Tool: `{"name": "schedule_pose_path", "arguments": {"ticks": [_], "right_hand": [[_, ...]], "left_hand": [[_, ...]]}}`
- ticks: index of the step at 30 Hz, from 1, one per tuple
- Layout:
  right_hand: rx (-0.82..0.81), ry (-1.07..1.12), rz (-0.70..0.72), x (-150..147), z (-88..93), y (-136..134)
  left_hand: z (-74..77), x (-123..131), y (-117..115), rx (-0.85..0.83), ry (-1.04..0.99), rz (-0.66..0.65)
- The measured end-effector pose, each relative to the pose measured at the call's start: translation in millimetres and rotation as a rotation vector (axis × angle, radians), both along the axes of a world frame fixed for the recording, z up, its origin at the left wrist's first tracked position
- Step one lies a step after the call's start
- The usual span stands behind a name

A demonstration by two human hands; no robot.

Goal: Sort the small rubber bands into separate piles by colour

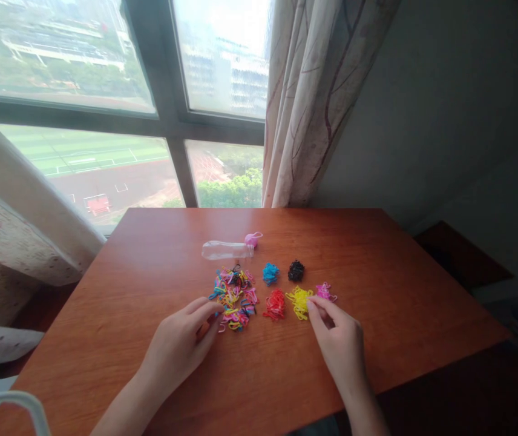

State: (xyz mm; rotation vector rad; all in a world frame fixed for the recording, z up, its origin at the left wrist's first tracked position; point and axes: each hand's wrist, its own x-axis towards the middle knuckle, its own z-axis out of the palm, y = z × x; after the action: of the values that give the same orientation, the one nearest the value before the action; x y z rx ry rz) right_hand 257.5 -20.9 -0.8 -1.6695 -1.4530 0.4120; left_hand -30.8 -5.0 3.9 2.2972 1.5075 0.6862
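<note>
A loose pile of mixed-colour rubber bands lies on the table in front of me. My left hand is at the near left edge of that pile, thumb and forefinger drawn close together; what lies between the tips is hidden. At the right edge of a heap of yellow rubber bands, my right hand closes in a pinch, and anything in it is too small to make out. Sorted heaps sit around it: red bands, blue bands, black bands and pink bands.
Behind the heaps a clear plastic bottle lies on its side, with a pink looped cap by its mouth. The brown wooden table reaches to a window with curtains. A white curved bar stands at lower left.
</note>
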Motion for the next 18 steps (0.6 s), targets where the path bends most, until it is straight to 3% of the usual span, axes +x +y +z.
{"name": "schedule_pose_path", "arguments": {"ticks": [4, 18], "right_hand": [[-0.003, -0.145, -0.065, 19, -4.6, 5], [-0.028, -0.268, -0.027, 16, -12.4, 8]], "left_hand": [[-0.9, -2, 1, 0.023, 0.023, 0.01], [-3.4, -4, 1, 0.03, 0.02, 0.016]]}}
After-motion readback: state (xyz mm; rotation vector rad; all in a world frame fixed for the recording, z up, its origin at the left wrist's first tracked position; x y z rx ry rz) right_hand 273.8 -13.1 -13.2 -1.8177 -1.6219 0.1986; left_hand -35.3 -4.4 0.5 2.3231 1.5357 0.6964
